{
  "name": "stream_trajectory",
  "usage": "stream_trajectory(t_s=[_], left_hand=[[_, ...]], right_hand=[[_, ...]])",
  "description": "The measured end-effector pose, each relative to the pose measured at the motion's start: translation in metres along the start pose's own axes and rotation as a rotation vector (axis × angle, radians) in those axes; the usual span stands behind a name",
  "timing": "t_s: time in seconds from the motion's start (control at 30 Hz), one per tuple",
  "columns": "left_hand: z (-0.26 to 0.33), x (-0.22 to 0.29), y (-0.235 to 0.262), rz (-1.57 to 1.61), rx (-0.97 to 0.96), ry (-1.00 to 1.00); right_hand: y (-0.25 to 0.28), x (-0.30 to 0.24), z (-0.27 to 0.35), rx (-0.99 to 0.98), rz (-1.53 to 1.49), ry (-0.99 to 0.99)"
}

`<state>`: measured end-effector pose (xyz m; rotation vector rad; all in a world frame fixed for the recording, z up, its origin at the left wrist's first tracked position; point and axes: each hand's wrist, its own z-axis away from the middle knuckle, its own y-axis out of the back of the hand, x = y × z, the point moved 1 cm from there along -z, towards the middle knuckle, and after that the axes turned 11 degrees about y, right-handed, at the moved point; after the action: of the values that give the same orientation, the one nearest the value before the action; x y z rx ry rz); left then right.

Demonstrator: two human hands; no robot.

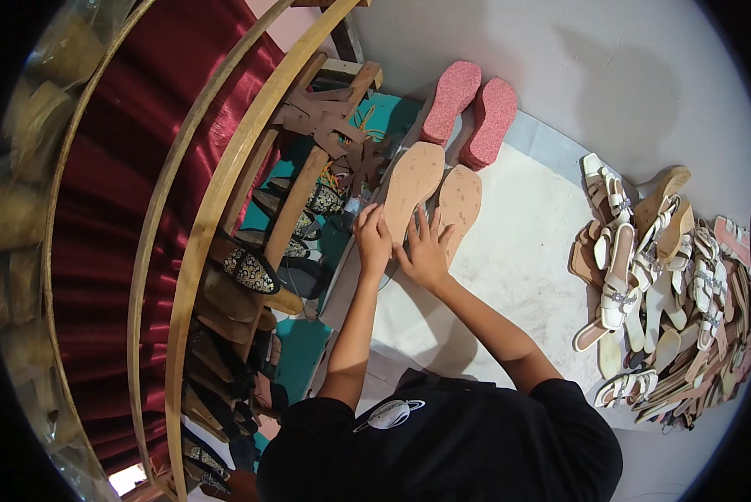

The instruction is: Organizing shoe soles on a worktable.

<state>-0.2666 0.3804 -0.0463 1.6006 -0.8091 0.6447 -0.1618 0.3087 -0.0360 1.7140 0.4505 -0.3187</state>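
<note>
Two tan shoe soles with small dark marks lie side by side on the white tabletop (517, 251), toes pointing away from me. My left hand (373, 237) rests at the outer edge of the left tan sole (412, 180), fingers stretched along it. My right hand (426, 253) lies with fingers spread over the heel ends, its thumb by the left sole and its fingertips at the right tan sole (461, 203). The heel of the right one is partly hidden under that hand. Just beyond stand two thick, speckled pink soles, a left pink sole (452, 96) and a right pink sole (489, 120).
White strappy sandals (618, 289) are heaped at the table's right side, beside piled loose soles and straps (702, 364). To the left, a wooden rack (296, 205) holds brown strap pieces (325, 117) and several dark patterned shoes (251, 269). A grey wall (643, 92) bounds the far side.
</note>
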Motion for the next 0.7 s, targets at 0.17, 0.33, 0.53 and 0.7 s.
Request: stream_trajectory(t_s=[0.17, 0.33, 0.53, 0.7], left_hand=[[0.001, -0.010, -0.003, 0.055, -0.031, 0.004], [0.002, -0.002, -0.003, 0.075, -0.046, -0.003], [0.001, -0.004, -0.002, 0.079, -0.048, -0.024], [0.001, -0.007, -0.002, 0.021, -0.048, -0.024]], right_hand=[[-0.001, -0.003, -0.001, -0.097, 0.051, -0.028], [0.000, -0.001, 0.002, -0.086, 0.039, -0.035], [-0.010, -0.005, 0.003, -0.030, 0.080, -0.055], [-0.013, -0.006, 0.004, -0.017, 0.074, -0.055]])
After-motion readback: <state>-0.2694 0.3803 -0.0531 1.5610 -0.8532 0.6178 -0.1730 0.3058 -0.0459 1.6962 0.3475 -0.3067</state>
